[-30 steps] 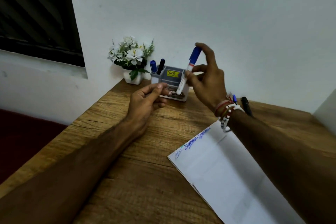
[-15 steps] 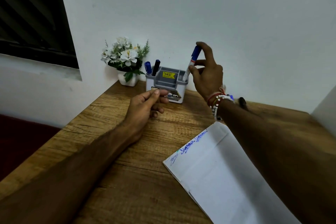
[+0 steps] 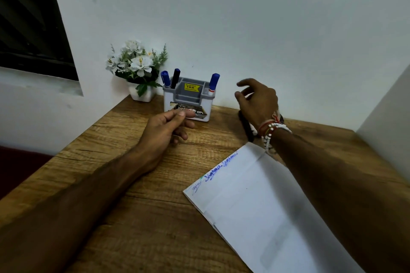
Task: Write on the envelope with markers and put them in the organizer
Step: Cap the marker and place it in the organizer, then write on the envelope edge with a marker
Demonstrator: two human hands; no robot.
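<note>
Head view: a grey and white organizer (image 3: 186, 97) stands at the back of the wooden bench (image 3: 133, 184), just above the middle of the frame, against the white wall. A blue-capped marker (image 3: 214, 81) stands upright in its right-hand slot. Another blue marker (image 3: 165, 78) and a black marker (image 3: 175, 77) lean together in the left-hand slot.

The right hand (image 3: 258, 102) hangs in the air to the right of the organizer, apart from it, with its fingers spread and lightly bent, holding nothing. Beaded bracelets (image 3: 273, 131) circle that wrist, and a dark marker (image 3: 246, 126) lies on the bench partly hidden beneath it.

The left hand (image 3: 164, 127) sits low in front of the organizer's label, fingers loosely curled, thumb tip on the forefinger. Whether it touches the organizer I cannot tell.

The white envelope (image 3: 255, 206) lies flat in the lower right, with blue writing along its upper left edge. A small pot of white flowers (image 3: 137, 68) stands just left of the organizer.
</note>
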